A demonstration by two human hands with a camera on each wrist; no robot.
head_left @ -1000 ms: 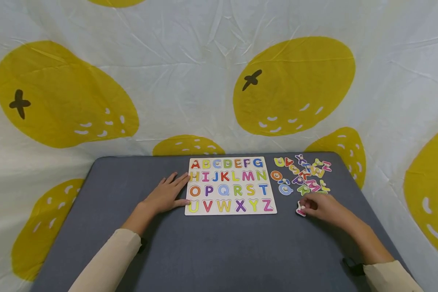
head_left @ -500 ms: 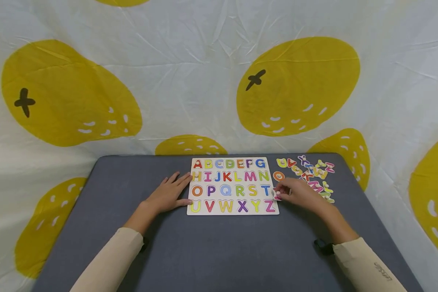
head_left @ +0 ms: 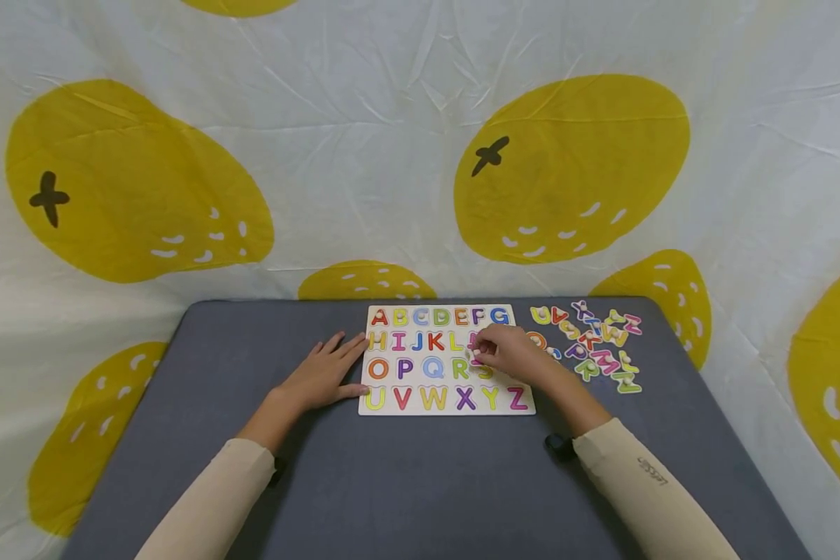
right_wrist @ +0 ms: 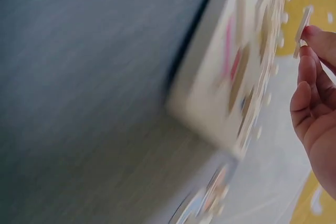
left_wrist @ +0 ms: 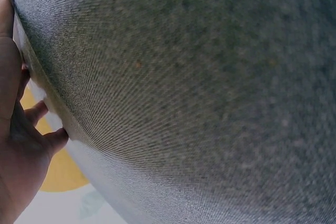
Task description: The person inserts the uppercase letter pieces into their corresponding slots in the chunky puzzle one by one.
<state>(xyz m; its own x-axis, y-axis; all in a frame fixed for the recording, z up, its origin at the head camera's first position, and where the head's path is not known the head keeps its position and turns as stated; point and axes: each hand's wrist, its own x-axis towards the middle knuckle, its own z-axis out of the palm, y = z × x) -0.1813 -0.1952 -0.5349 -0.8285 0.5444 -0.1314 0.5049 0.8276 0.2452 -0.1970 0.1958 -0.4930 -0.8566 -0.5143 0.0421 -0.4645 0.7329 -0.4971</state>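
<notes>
A white alphabet puzzle board [head_left: 448, 398] with coloured letters in rows lies on the table. My left hand [head_left: 322, 373] rests flat at its left edge, fingers spread and fingertips on the border. In the left wrist view, part of the left hand [left_wrist: 23, 145] shows at the left side. Over the right half of the board, my right hand [head_left: 514, 354] pinches a small pink letter piece [head_left: 474, 358] by its knob, near the M and S places. In the right wrist view this letter piece [right_wrist: 302, 32] is seen edge-on between thumb and fingertips.
Several loose letter pieces [head_left: 605, 361] with knobs lie in a scattered group right of the board. Knobbed letters sit in the board's top row, such as the A [head_left: 379, 316]. Behind the grey table [head_left: 420, 482] hangs a white cloth [head_left: 364, 171] with yellow fruit prints.
My right hand has carried the pink letter piece leftward from beside the loose pieces to above the board. The left hand has stayed at the board's left edge.
</notes>
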